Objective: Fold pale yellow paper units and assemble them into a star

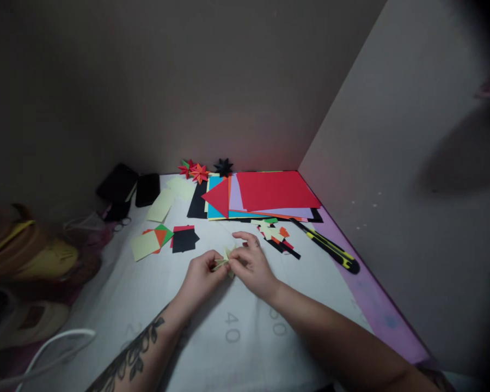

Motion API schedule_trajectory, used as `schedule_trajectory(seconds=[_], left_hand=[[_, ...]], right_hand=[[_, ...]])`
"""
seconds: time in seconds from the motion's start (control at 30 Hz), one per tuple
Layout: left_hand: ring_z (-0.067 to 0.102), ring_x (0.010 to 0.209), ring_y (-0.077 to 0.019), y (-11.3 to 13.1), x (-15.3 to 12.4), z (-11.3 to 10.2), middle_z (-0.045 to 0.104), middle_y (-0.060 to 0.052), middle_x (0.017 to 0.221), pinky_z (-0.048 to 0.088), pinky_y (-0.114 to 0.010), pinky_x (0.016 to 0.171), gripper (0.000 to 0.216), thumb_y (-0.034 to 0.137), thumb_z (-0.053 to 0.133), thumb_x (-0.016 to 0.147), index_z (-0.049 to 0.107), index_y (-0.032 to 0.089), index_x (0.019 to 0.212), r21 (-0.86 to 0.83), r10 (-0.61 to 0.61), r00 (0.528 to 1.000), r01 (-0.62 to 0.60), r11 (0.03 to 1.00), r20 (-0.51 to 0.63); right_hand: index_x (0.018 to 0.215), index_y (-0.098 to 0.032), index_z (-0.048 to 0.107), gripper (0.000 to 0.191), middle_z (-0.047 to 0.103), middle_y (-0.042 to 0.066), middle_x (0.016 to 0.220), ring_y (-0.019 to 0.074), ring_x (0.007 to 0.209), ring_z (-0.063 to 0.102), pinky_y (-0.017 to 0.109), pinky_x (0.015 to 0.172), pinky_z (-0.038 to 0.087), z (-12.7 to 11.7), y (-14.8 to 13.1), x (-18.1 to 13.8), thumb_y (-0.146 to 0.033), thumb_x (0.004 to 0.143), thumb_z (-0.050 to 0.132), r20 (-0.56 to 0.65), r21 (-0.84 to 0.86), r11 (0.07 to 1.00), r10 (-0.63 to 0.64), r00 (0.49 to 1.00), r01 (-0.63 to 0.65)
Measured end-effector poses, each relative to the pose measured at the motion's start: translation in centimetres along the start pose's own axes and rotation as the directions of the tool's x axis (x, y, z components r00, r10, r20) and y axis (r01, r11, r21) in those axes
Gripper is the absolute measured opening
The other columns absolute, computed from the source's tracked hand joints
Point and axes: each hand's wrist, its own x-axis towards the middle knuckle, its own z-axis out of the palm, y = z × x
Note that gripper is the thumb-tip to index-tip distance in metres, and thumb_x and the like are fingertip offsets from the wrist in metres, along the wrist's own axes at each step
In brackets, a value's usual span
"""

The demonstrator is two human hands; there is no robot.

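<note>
A small folded piece of pale yellow paper (226, 253) is held between my two hands above the white table cover. My left hand (206, 270) pinches its left side, where thin folded edges stick out. From the right, my right hand (251, 265) grips it between thumb and fingers, with one finger stretched away from it. My fingertips hide part of the folds. Left of my hands lie a fanned pile of yellow, orange and green paper squares (145, 246) and a pile of black and red squares (183, 238).
Coloured sheets (277, 190) are stacked at the back, near folded paper stars (200, 173) and a black star (223, 167). Paper scraps (275, 234) and a yellow-black utility knife (335, 250) lie right. Black phone-like objects (147, 190), scissors handles (122, 224) and a white cable (53, 340) are left.
</note>
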Motion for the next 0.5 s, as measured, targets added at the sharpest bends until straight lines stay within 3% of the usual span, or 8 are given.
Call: schedule_trajectory(seconds=[0.07,0.13,0.2,0.27,0.37,0.5], left_hand=[[0.049,0.053,-0.0109,0.3,0.1,-0.1,0.057,0.003,0.056,0.033,-0.021,0.051,0.023,0.035,0.067,0.069,0.053,0.016,0.066,-0.097,-0.054,0.998,0.056,0.994,0.021],[0.048,0.05,-0.0098,0.4,0.2,-0.1,0.056,0.004,0.055,0.032,-0.021,0.05,0.027,0.036,0.07,0.067,0.052,0.017,0.068,-0.22,-0.103,0.995,0.104,0.97,0.017],[0.046,0.047,-0.0088,0.3,0.4,-0.1,0.054,0.006,0.052,0.031,-0.02,0.049,0.029,0.036,0.072,0.065,0.051,0.017,0.07,-0.327,-0.141,0.99,0.133,0.936,-0.004],[0.045,0.045,-0.0081,0.0,0.5,0.0,0.053,0.006,0.051,0.03,-0.019,0.047,0.03,0.034,0.074,0.064,0.051,0.017,0.072,-0.401,-0.166,0.986,0.145,0.904,-0.016],[0.047,0.046,-0.0085,-0.2,0.7,0.1,0.055,0.005,0.053,0.031,-0.02,0.047,0.029,0.032,0.074,0.064,0.051,0.017,0.074,-0.449,-0.174,0.985,0.156,0.879,0.002],[0.051,0.052,-0.0104,-0.1,0.7,-0.1,0.059,0.002,0.06,0.037,-0.021,0.052,0.027,0.035,0.072,0.067,0.057,0.015,0.078,-0.417,-0.16,0.987,0.155,0.895,0.025]], right_hand=[[0.071,-0.021,0.063,0.012,0.05,0.009,0.125,0.0262,0.119,0.049,0.042,0.095,0.043,0.1,0.0,0.0,-0.011,0.076,0.058,-0.008,0.041,0.999,0.032,0.999,-0.032],[0.088,-0.022,0.062,0.016,0.049,0.01,0.129,0.0259,0.122,0.048,0.042,0.096,0.043,0.2,0.1,0.1,-0.013,0.076,0.059,-0.04,0.104,0.991,0.092,0.995,-0.087],[0.111,-0.023,0.053,0.038,0.053,0.011,0.125,0.0243,0.117,0.052,0.04,0.092,0.046,0.6,0.4,0.1,-0.017,0.074,0.062,-0.046,0.214,0.963,0.18,0.983,-0.166],[0.121,-0.023,0.042,0.053,0.061,0.006,0.105,0.0201,0.095,0.062,0.034,0.078,0.051,0.9,0.7,0.2,-0.02,0.073,0.063,0.025,0.358,0.893,0.281,0.959,-0.272],[0.118,-0.023,0.038,0.049,0.055,-0.006,0.072,0.0119,0.057,0.055,0.023,0.053,0.045,1.3,1.0,0.2,-0.02,0.073,0.059,0.147,0.48,0.777,0.387,0.91,-0.407],[0.106,-0.023,0.043,0.038,0.046,-0.01,0.062,0.009,0.05,0.047,0.019,0.047,0.037,1.2,1.1,0.2,-0.016,0.071,0.056,0.146,0.464,0.775,0.411,0.9,-0.429]])
